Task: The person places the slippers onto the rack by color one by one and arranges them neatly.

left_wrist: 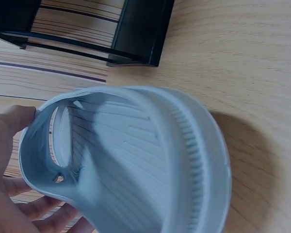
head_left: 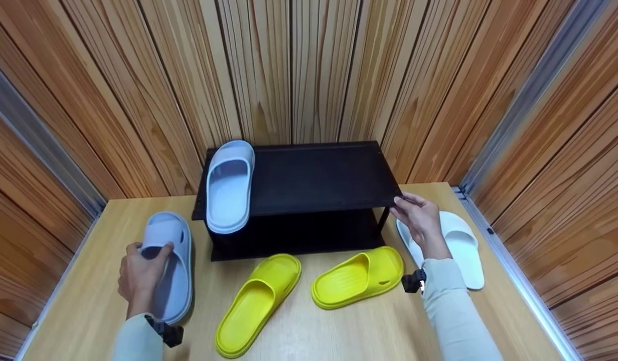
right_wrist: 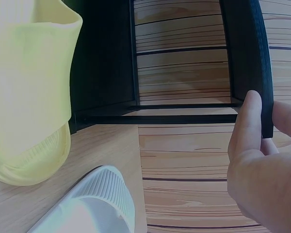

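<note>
At eight o'clock from the black rack [head_left: 319, 175], the left hand [head_left: 140, 275] pinches a grey slipper [head_left: 177, 286], its ribbed rim [left_wrist: 191, 150] shown only by the left wrist view; at four, the right hand [head_left: 422, 220] pinches the rack's corner [right_wrist: 267, 127].

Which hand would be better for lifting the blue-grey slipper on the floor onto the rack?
Probably the left hand: it holds that blue-grey slipper, just left of the black shoe rack. The right hand is across at the rack's other end, pinching its front corner.
</note>
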A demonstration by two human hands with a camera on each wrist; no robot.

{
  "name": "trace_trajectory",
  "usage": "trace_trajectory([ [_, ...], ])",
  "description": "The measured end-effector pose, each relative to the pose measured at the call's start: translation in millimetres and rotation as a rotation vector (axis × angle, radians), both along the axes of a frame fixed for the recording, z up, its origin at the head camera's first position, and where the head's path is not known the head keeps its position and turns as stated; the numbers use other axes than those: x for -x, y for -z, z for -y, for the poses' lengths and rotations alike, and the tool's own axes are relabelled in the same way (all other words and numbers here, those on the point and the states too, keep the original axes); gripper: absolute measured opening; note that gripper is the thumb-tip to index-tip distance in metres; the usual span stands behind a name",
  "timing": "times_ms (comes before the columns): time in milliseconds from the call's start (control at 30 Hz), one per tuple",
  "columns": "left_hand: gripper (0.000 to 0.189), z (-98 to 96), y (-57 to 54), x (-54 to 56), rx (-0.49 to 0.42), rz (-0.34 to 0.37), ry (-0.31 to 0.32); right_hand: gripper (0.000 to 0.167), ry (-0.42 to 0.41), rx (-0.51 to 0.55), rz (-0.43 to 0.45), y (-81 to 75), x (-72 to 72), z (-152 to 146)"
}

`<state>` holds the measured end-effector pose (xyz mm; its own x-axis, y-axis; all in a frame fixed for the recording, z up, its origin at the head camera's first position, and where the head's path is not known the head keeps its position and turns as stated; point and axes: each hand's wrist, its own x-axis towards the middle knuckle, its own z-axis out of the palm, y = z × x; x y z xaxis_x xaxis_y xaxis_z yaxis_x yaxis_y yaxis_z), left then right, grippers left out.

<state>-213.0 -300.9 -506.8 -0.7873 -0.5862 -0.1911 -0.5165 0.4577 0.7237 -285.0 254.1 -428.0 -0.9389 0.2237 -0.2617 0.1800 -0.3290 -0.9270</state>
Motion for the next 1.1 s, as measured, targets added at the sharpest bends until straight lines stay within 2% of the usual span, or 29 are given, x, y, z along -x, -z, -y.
trace_trajectory([
  [267,0.098,-1.6,-4.4,-6.6,0.001,-0.034,-0.006,0.038,-0.004,-0.011,0.004,0.9,-1.1,-1],
  [467,0.099,1.9,-14.3,-12.0,0.023,-0.054,0.013,0.038,-0.011,0.010,0.002,0.7,-1.0,0],
  [733,0.100,3.7,-26.2,-17.7,0.012,-0.058,0.002,0.041,-0.016,0.003,0.015,-1.5,-0.8,0],
  [967,0.098,0.5,-42.4,-24.8,0.013,-0.109,0.021,0.039,-0.017,0.000,0.015,-1.9,-2.1,-1],
  [1100,0.098,-3.0,-54.6,-23.9,0.012,-0.122,0.020,0.036,-0.013,0.001,0.016,-3.3,-1.8,-3],
])
